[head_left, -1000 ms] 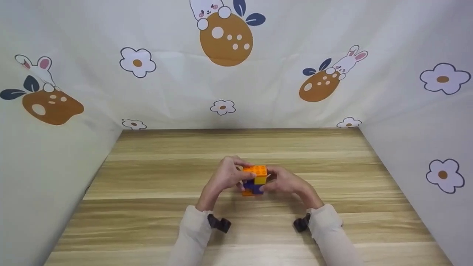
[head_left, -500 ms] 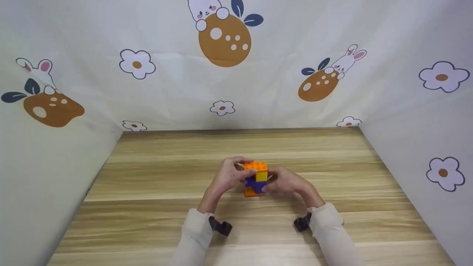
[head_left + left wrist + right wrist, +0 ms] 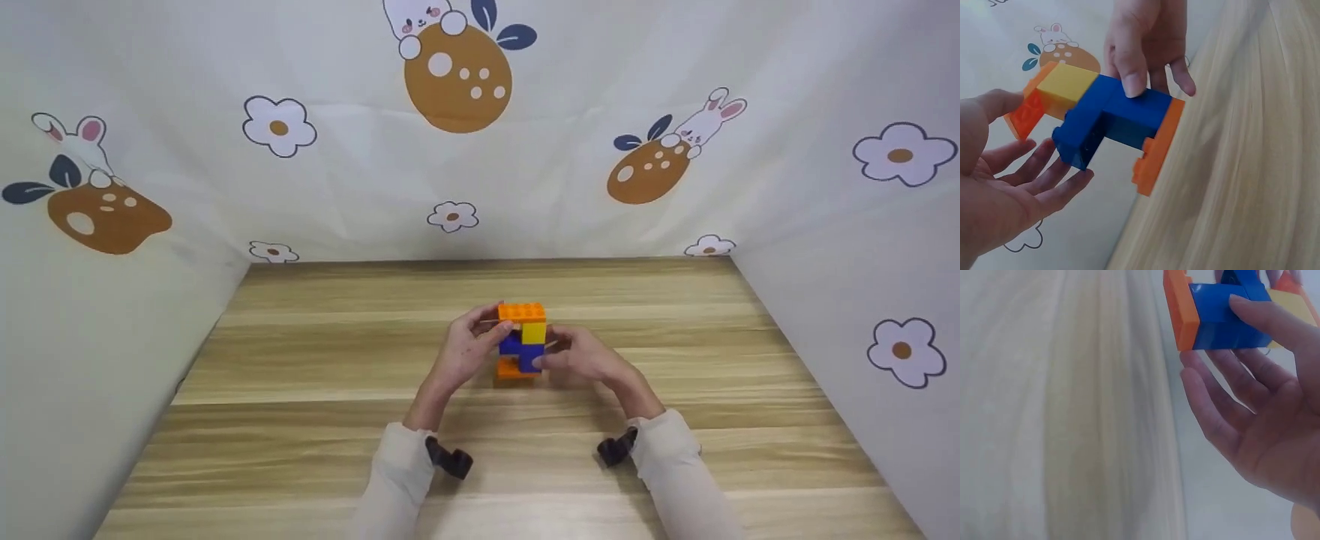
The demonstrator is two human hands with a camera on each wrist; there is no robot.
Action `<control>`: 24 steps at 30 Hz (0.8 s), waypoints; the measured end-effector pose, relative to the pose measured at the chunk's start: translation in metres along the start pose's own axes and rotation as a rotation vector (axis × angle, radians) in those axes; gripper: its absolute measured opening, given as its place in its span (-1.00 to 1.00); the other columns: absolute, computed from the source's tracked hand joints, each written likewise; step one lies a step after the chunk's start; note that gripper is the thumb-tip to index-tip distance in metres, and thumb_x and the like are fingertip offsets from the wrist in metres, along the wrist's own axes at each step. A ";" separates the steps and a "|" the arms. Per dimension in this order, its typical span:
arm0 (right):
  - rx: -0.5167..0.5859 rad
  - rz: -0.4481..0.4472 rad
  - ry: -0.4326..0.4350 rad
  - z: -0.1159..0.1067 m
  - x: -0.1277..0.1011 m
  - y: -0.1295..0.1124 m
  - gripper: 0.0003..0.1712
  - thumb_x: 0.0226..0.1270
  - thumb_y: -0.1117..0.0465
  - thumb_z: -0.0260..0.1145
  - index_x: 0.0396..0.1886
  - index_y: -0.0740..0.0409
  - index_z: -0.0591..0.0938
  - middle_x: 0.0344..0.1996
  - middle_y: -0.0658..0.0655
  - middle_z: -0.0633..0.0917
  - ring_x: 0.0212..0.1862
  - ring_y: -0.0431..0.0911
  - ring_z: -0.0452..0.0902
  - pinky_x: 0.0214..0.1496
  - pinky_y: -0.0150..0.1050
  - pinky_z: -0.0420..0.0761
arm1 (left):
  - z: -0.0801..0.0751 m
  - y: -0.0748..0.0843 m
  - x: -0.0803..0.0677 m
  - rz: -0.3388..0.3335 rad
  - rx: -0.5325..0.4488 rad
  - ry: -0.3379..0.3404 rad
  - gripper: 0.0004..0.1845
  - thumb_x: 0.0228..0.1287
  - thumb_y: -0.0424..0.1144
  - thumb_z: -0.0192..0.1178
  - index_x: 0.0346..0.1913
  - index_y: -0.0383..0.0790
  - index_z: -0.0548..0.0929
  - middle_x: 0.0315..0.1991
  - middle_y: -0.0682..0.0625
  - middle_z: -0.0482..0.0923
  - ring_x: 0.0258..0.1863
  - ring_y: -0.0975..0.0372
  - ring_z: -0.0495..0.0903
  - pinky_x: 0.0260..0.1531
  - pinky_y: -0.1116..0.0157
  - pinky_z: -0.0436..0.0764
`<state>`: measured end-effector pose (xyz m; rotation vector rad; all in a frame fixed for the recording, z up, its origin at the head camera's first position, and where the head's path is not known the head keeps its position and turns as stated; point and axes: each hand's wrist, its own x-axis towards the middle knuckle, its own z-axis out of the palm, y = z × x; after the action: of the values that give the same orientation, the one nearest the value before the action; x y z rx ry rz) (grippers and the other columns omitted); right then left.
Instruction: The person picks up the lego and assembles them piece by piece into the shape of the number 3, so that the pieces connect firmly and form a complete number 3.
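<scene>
Between my two hands is a stack of toy building bricks [image 3: 532, 358]. It has an orange studded plate [image 3: 523, 311] on top, a yellow brick [image 3: 534, 332] under it, blue bricks [image 3: 1120, 107] in the middle and another orange plate [image 3: 1161, 146] at the bottom. My left hand [image 3: 469, 349] holds the upper end, thumb against the top orange plate and fingers spread along the far side. With its thumb on a blue brick, my right hand [image 3: 589, 356] pinches the middle of the stack from the right. The fingers behind the bricks are partly hidden in the head view.
Under the hands is a wood-grain tabletop [image 3: 322, 360]. A pale cloth [image 3: 360, 172] printed with rabbits, fruit and flowers walls in the back and sides. Black wrist camera mounts [image 3: 450, 459] sit at both cuffs.
The brick stack has moved up and away in the head view and shows more of its near side. Both hands have moved with it, keeping their hold.
</scene>
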<state>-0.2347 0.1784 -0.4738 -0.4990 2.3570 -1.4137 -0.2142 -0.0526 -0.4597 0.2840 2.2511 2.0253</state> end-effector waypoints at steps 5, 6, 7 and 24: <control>0.079 -0.011 0.045 -0.003 0.000 -0.005 -0.39 0.31 0.14 0.41 0.27 0.33 0.51 0.08 0.36 0.68 -0.01 -0.05 0.65 0.01 -0.11 0.69 | 0.000 -0.001 0.002 0.001 -0.064 -0.041 -0.47 0.51 -0.18 0.12 0.42 -0.33 0.39 0.33 -0.27 0.47 0.28 -0.05 0.56 0.18 0.13 0.64; 0.098 -0.014 0.052 -0.003 0.000 -0.006 -0.39 0.32 0.15 0.41 0.28 0.33 0.50 0.07 0.38 0.68 -0.03 -0.06 0.65 -0.01 -0.09 0.70 | -0.001 -0.001 0.003 0.001 -0.075 -0.045 -0.49 0.51 -0.21 0.11 0.41 -0.34 0.39 0.35 -0.27 0.46 0.28 -0.06 0.56 0.18 0.13 0.64; 0.116 -0.017 0.058 -0.003 0.000 -0.007 -0.39 0.32 0.16 0.40 0.29 0.34 0.49 0.07 0.39 0.67 -0.04 -0.08 0.66 -0.03 -0.08 0.71 | -0.001 -0.001 0.003 0.000 -0.086 -0.045 -0.50 0.51 -0.24 0.11 0.41 -0.35 0.40 0.36 -0.27 0.44 0.28 -0.05 0.56 0.18 0.12 0.63; 0.251 -0.024 0.220 0.008 0.004 -0.016 -0.37 0.38 0.23 0.35 0.38 0.33 0.44 0.10 0.42 0.65 -0.04 -0.10 0.66 -0.03 -0.23 0.74 | -0.004 -0.009 0.003 -0.030 -0.157 0.004 -0.54 0.55 -0.30 0.01 0.40 -0.42 0.36 0.34 -0.38 0.41 0.21 -0.22 0.57 0.08 0.01 0.67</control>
<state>-0.2330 0.1628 -0.4632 -0.3183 2.2939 -1.8271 -0.2191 -0.0569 -0.4675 0.2311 2.0704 2.1726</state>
